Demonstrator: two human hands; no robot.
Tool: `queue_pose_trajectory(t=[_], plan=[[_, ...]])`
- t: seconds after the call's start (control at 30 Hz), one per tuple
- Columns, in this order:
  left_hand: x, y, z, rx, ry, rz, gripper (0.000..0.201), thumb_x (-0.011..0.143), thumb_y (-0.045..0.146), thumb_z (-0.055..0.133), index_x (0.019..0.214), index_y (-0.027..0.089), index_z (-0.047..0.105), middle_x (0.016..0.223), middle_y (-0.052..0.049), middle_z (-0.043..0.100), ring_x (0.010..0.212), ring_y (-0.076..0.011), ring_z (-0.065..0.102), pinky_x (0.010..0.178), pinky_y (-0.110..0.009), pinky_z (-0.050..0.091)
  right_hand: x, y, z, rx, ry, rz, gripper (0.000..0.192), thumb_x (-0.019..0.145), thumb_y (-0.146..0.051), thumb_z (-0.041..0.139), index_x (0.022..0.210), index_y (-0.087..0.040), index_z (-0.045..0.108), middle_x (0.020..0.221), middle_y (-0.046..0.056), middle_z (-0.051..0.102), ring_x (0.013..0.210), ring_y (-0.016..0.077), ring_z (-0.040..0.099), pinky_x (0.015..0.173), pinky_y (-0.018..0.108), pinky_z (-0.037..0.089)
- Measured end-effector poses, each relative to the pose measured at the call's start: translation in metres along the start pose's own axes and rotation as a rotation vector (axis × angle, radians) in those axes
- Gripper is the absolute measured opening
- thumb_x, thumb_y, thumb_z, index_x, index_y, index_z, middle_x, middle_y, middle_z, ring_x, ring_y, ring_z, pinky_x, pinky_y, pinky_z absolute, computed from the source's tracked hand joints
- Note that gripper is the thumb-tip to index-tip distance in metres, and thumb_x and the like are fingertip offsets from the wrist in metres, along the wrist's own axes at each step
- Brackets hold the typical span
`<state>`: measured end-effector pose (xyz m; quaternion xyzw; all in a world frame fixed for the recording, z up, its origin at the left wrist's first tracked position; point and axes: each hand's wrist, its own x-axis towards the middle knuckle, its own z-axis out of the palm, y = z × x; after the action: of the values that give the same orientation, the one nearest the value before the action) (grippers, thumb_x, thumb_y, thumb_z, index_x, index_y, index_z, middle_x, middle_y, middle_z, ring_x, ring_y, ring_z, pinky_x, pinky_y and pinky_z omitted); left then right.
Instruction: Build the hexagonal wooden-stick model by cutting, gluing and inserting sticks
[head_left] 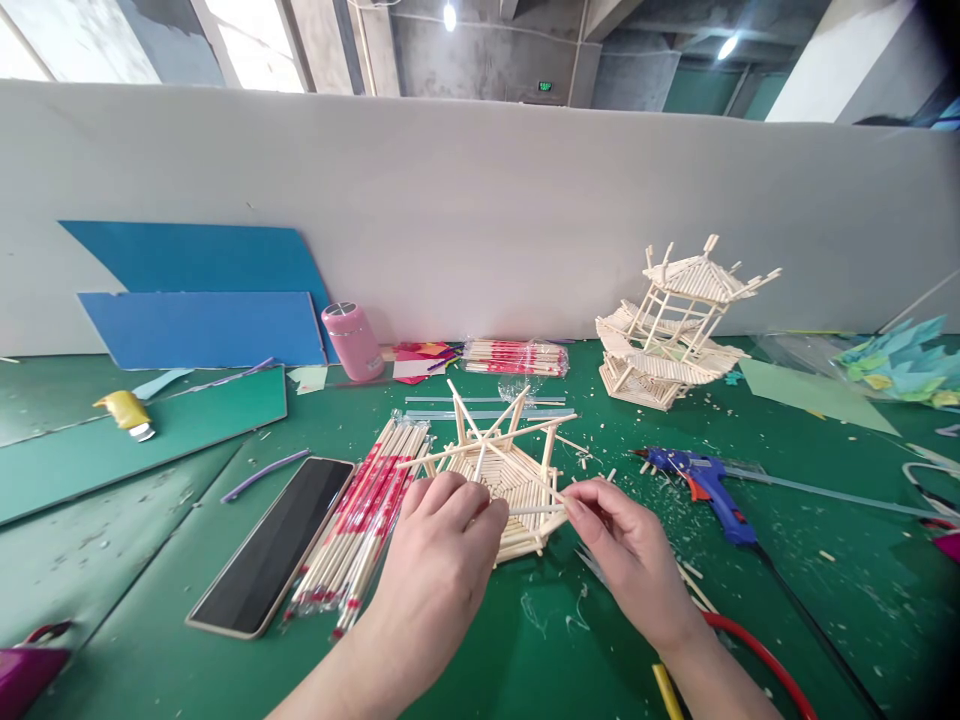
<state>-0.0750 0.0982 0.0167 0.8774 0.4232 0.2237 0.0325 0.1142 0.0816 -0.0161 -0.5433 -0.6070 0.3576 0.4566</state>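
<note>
**Two hands at a hexagonal stick frame**

The green surface (225, 600) carries everything, and the hexagonal stick frame (504, 478) lies at its middle. Behind and right of the frame stands a finished stick pagoda (671, 325). Left of the frame lie wrapped chopstick bundles (360, 520), then a dark phone (271, 545); right of it, a blue glue gun (705, 485). A closed pink bottle (352, 342) stands behind the frame, contents hidden. The left hand (439, 560) curls over the frame's near edge, touching it. The right hand (626, 545) pinches a single thin stick (536, 510) between its fingertips, laid against the frame.
</note>
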Motion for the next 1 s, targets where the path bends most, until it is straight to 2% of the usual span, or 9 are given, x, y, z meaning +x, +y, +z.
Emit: queue_pose_trajectory(t=[0.23, 0.4, 0.53, 0.7, 1.0], plan=[[0.0004, 0.0007, 0.0, -0.006, 0.028, -0.011, 0.023, 0.087, 0.015, 0.038, 0.08, 0.018, 0.06, 0.073, -0.004, 0.057, 0.073, -0.0197, 0.043, 0.068, -0.037, 0.031, -0.0009, -0.0005, 0.0, 0.02, -0.002, 0.021, 0.02, 0.086, -0.037, 0.047, 0.079, -0.021, 0.056, 0.074, 0.0, 0.052, 0.069, 0.0142, 0.047, 0.062, 0.025, 0.037], [-0.001, 0.0008, -0.0004, 0.0, 0.051, -0.012, 0.025, 0.087, 0.016, 0.038, 0.08, 0.019, 0.061, 0.071, -0.004, 0.058, 0.071, -0.0193, 0.043, 0.07, -0.038, 0.029, -0.0013, 0.0002, -0.0001, 0.13, -0.033, 0.079, 0.02, 0.087, -0.038, 0.045, 0.088, -0.022, 0.057, 0.078, -0.001, 0.054, 0.073, 0.0138, 0.046, 0.064, 0.024, 0.036], [-0.0005, 0.0006, 0.0006, -0.002, 0.062, -0.009, 0.025, 0.086, 0.016, 0.037, 0.083, 0.02, 0.062, 0.073, -0.004, 0.059, 0.072, -0.02, 0.044, 0.071, -0.04, 0.029, -0.0014, -0.0006, 0.0011, 0.207, -0.028, 0.099, 0.021, 0.088, -0.038, 0.044, 0.091, -0.023, 0.059, 0.076, -0.003, 0.052, 0.069, 0.0112, 0.044, 0.061, 0.022, 0.035], [-0.0007, 0.0011, 0.0016, -0.014, 0.106, -0.011, 0.025, 0.085, 0.016, 0.038, 0.085, 0.02, 0.062, 0.073, -0.005, 0.06, 0.076, -0.022, 0.044, 0.074, -0.043, 0.027, -0.0011, -0.0036, 0.0018, 0.211, -0.035, 0.105, 0.022, 0.088, -0.037, 0.044, 0.091, -0.023, 0.06, 0.072, -0.004, 0.05, 0.067, 0.01, 0.043, 0.06, 0.02, 0.034], [-0.0014, 0.0016, 0.0006, 0.002, 0.094, 0.0, 0.025, 0.085, 0.016, 0.037, 0.085, 0.02, 0.062, 0.074, -0.005, 0.06, 0.075, -0.0213, 0.043, 0.073, -0.041, 0.028, -0.0008, -0.0027, 0.0015, 0.24, -0.022, 0.11, 0.021, 0.087, -0.037, 0.045, 0.09, -0.025, 0.061, 0.074, -0.004, 0.053, 0.068, 0.01, 0.045, 0.06, 0.018, 0.036]])
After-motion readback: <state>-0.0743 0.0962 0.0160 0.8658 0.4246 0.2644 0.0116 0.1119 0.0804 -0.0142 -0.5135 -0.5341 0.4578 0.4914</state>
